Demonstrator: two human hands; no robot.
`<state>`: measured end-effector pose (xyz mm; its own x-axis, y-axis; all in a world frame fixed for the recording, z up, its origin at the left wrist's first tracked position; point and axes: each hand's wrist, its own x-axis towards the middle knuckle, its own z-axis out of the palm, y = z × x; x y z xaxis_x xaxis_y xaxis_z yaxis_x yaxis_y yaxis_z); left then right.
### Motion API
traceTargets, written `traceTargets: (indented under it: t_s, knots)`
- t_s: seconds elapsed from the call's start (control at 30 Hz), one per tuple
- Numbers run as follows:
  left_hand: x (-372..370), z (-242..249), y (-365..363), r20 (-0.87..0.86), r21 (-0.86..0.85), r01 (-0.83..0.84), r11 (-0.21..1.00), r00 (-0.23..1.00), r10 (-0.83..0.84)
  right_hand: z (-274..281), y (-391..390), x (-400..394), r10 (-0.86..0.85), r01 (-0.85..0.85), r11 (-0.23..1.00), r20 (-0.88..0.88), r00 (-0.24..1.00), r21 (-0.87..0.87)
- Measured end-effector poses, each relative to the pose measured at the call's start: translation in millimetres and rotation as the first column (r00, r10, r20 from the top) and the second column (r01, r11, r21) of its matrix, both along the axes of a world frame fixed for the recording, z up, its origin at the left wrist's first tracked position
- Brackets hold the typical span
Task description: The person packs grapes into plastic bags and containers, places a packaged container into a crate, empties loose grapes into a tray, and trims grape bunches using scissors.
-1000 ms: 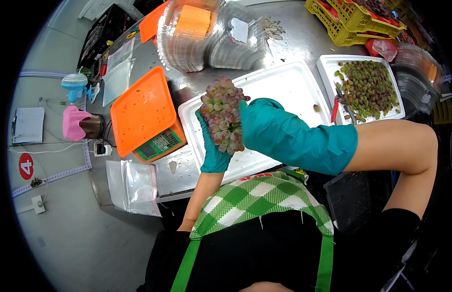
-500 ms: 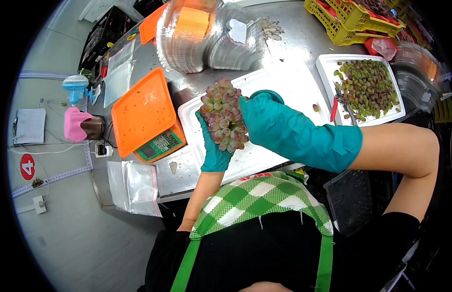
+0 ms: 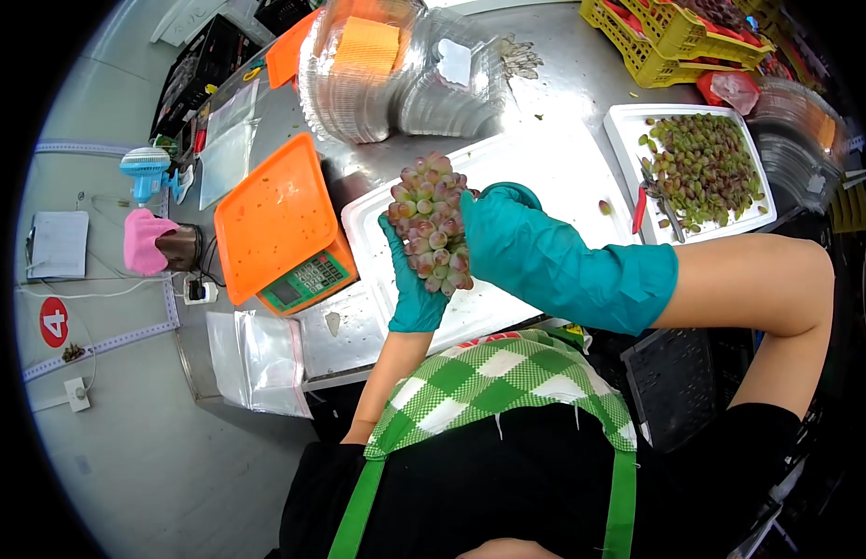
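Note:
My left hand (image 3: 416,303), in a teal glove, is wrapped round the left and lower side of a bunch of grapes (image 3: 433,224), reddish with green patches. The bunch is held up over a white tray (image 3: 521,298). My right hand (image 3: 493,219), gloved the same, is at the right edge of the bunch with its fingers curled in. Its fingertips are mostly hidden, and I cannot make out what is between them. One loose grape (image 3: 605,207) lies on the white tray.
An orange scale (image 3: 279,219) stands to the left, near clear bags (image 3: 256,359). Clear plastic containers (image 3: 442,88) are stacked behind. On the right, a white tray (image 3: 628,140) holds loose grapes (image 3: 708,163) and red-handled scissors (image 3: 640,207). Yellow crates (image 3: 652,61) stand farther back.
My right hand and forearm have shifted slightly left, and the bunch has turned and tilted a little. My left hand keeps its hold.

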<state>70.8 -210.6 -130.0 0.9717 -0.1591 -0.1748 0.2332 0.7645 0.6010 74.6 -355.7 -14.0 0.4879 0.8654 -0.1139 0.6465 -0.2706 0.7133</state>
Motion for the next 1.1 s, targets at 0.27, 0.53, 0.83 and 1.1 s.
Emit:
traceTargets:
  t_s: [0.27,0.53,0.83,1.1]
  knots:
    - [2,-5,3,0.051,-0.005,0.014,1.000,0.999,-0.013,6,-10,-4,0.039,0.059,0.884,-0.198,0.979,0.464]
    - [3,6,5,-0.010,-0.145,0.039,0.989,0.999,-0.041,14,-18,-5,0.009,0.108,0.870,-0.235,0.972,0.480]
    - [1,28,-3,-0.239,-0.269,-0.089,0.959,0.971,0.023,8,1,-11,-0.123,0.121,0.990,-0.023,0.992,-0.072]
    - [6,-13,1,-0.003,-0.217,0.023,0.976,1.000,-0.024,6,-3,-14,-0.150,0.159,0.985,-0.126,0.981,0.060]
